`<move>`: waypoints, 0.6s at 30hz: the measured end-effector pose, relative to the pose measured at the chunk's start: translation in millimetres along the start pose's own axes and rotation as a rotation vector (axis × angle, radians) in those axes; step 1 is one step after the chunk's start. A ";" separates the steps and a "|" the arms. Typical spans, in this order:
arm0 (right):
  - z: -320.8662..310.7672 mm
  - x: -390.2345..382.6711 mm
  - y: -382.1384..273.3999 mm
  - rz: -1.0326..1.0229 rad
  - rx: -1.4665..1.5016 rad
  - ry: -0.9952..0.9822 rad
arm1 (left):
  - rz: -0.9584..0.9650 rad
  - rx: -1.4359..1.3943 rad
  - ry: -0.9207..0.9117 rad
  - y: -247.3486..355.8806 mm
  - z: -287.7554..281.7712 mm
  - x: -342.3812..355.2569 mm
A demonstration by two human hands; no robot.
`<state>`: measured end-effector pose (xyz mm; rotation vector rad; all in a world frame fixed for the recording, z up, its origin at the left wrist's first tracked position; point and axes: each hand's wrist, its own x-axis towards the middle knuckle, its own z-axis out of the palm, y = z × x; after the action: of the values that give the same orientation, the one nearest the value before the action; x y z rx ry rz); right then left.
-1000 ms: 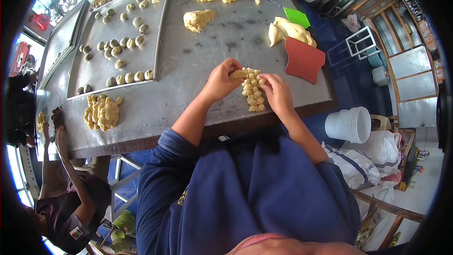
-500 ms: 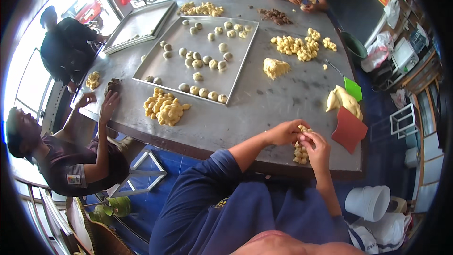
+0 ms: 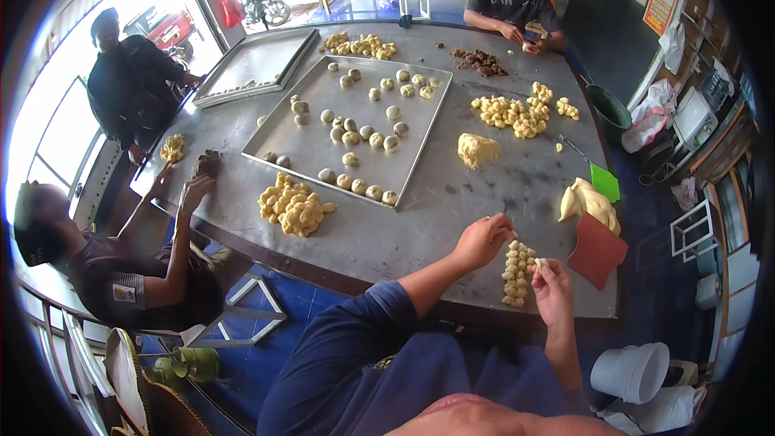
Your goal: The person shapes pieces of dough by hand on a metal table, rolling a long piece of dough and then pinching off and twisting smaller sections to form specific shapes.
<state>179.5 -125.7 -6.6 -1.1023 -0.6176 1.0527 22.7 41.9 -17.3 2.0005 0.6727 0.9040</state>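
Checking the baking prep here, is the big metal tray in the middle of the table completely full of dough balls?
No, the metal tray holds scattered dough balls, with wide bare patches of metal between them, mostly along its right side.

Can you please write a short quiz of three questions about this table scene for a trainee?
1. True or false: the right hand holds a small dough piece.
2. What lies between the two hands? A) a knife B) a row of dough pieces C) a cup
3. What colour is the flat mat right of that row?

Key: 1 true; 2 B; 3 red.
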 end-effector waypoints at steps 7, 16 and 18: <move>-22.3 -4.2 23.7 -0.510 -1.227 0.101 | -0.140 -0.161 -0.042 3.6 8.3 -3.5; 40.4 -11.7 -8.0 -0.722 -1.305 0.098 | -0.063 -0.342 -0.483 -9.9 12.9 -5.3; 47.0 -10.9 -11.1 -0.729 -1.304 0.059 | -0.078 -0.547 -0.567 -2.3 12.0 -7.4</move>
<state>139.8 -117.1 21.8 -1.7573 -1.6012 -0.1491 27.4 32.3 -26.7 1.6018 0.1528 0.3763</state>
